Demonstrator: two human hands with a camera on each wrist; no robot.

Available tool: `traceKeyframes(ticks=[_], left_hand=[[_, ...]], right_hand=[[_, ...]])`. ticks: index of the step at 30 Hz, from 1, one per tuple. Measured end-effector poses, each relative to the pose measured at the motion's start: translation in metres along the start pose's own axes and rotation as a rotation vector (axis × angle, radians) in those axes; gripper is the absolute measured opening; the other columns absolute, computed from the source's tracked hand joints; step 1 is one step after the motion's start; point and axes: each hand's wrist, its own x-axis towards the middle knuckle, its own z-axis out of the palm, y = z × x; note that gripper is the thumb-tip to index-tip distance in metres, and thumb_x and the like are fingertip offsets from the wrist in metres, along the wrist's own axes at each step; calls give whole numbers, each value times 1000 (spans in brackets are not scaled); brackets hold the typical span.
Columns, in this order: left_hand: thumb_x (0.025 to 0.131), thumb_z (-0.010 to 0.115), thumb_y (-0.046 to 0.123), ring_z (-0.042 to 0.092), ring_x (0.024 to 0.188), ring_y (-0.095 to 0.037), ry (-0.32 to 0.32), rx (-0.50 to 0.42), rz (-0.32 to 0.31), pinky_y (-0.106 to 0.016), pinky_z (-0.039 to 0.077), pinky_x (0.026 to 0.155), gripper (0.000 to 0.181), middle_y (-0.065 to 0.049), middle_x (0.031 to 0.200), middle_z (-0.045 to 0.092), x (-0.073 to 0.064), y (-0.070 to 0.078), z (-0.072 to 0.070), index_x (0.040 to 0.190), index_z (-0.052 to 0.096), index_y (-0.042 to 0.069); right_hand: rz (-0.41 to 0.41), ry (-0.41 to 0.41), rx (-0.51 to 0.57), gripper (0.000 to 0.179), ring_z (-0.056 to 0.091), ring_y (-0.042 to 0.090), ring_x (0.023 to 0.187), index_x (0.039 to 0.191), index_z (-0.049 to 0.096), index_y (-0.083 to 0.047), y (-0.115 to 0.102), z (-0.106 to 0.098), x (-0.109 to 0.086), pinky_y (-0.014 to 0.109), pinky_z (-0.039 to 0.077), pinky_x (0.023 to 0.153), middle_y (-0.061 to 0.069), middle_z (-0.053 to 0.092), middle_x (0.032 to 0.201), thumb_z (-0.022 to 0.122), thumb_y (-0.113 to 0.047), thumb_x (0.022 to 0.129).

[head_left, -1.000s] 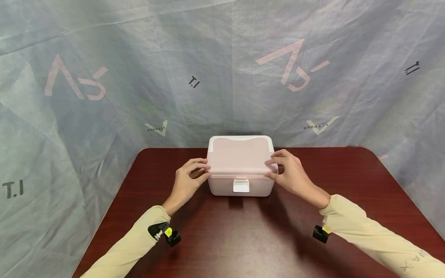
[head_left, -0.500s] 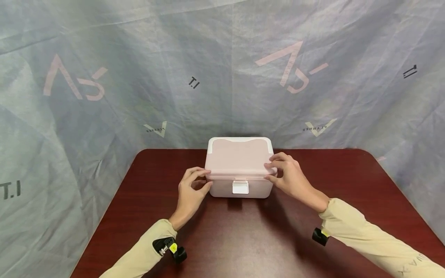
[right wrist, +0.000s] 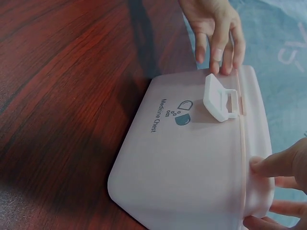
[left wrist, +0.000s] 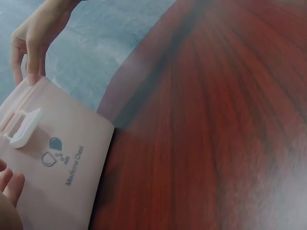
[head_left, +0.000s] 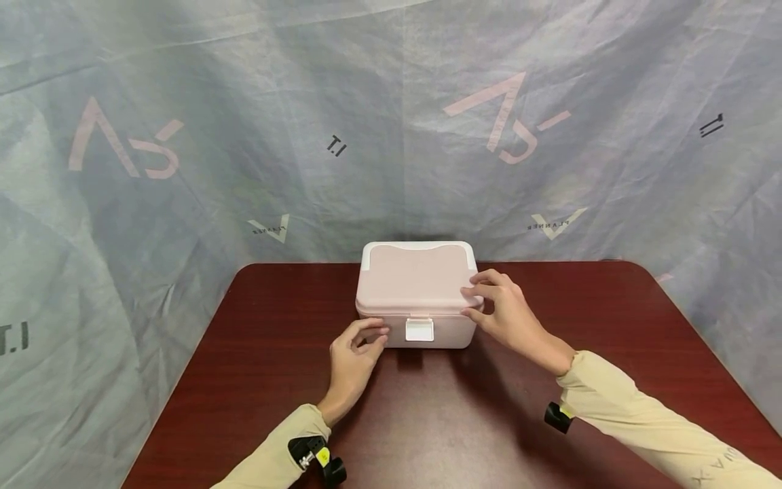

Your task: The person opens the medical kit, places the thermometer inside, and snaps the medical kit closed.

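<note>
A pale pink medicine chest (head_left: pixel 421 278) with a white-edged lid stands at the table's far side. Its lid is down, while the white front latch (right wrist: pixel 216 98) sticks out from the front face. "Medicine Chest" and a pill logo are printed below the latch. My left hand (head_left: pixel 354 363), fingers loosely bent, is at the front face, left of the latch; in the right wrist view its fingertips (right wrist: pixel 225 67) appear to touch the box by the seam. At the right front corner, my right hand (head_left: pixel 510 309) holds the lid between thumb (right wrist: pixel 271 163) and fingers.
The box stands on a dark red wooden table (head_left: pixel 415 435). Behind and around the table hangs a grey printed cloth (head_left: pixel 391 122), close to the back of the box. Each sleeve carries a black wrist camera (head_left: pixel 557 417).
My left hand has left the lid's left front corner and moved down and right to the front face near the latch. The right hand has stayed at its corner.
</note>
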Motion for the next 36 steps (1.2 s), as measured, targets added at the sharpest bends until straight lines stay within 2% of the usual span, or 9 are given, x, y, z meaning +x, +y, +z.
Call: traceKeyframes(ticks=[4,9,13,19,25,31,36], left_hand=[[78,65,-18,60,90,-52,-41,-58,-39,-24,53,70,29,-35,94,63,-2,-4,6,107,61,-16],[78,66,-17,59,94,-52,-80,-81,-49,-33,54,75,33,-35,100,62,-4,-7,12,110,60,-17],[77,68,-16,60,95,-49,-64,-77,-46,-35,54,75,33,-32,104,63,-5,-8,15,110,61,-15],[75,70,-16,61,97,-47,-38,-77,-31,-46,52,77,31,-32,104,63,-4,-7,22,105,63,-16],[72,73,-16,63,90,-46,-25,-31,33,-52,52,73,30,-30,102,62,-4,-11,27,100,66,-14],[72,74,-13,65,86,-36,-2,-28,85,-44,54,72,25,-24,99,64,-1,-29,28,96,69,-9],[75,77,-3,67,86,-27,11,-34,77,-38,54,74,23,-16,96,66,3,-31,29,97,71,-4]], right_hand=[[-7,10,-2,33,55,31,89,97,74,2,1,2,-1,41,42,72,14,61,101,85,-1,65],[-22,26,0,33,55,31,89,96,74,2,1,5,-2,42,42,72,14,62,101,85,-1,65],[-26,32,1,34,55,32,89,96,74,2,1,7,-3,44,42,73,15,61,101,85,-1,64],[-16,34,6,34,54,32,91,97,74,2,1,7,-3,45,42,74,15,61,103,85,-3,65],[-16,41,8,34,55,32,91,97,75,1,0,7,-4,45,43,75,15,62,103,85,-6,66],[-36,59,7,34,55,33,91,97,74,2,2,8,-5,45,43,74,16,62,103,85,-5,66],[-33,57,16,34,55,34,91,98,74,1,3,9,-6,45,43,74,17,61,105,85,-5,66]])
